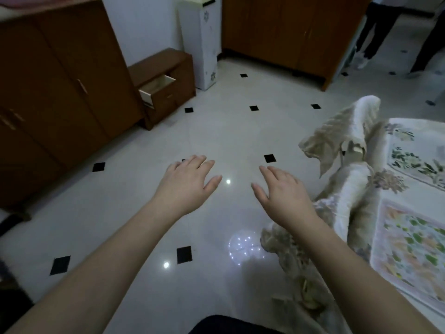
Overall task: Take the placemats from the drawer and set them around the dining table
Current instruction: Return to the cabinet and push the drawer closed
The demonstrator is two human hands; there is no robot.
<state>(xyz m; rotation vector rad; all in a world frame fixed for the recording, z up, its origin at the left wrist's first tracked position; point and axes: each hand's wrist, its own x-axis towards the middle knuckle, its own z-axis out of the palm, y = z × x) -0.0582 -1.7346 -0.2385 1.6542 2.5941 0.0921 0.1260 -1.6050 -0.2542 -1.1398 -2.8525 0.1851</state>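
both hands, left hand & right hand, fingers relaxed, empty; drawer open; placemats on table.

Both forearms are bare from the elbow down, with no sleeve showing. The left hand and right hand carry no rings, watch, or gloves. Nails are short and unpainted. A dark garment shows at the bottom edge.

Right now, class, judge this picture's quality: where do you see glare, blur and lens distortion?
Head view: dim overall; lamp glare spots on the floor; placemats at right edge smeared by motion blur; wardrobe lines bow from the wide-angle lens; both hands fairly sharp.
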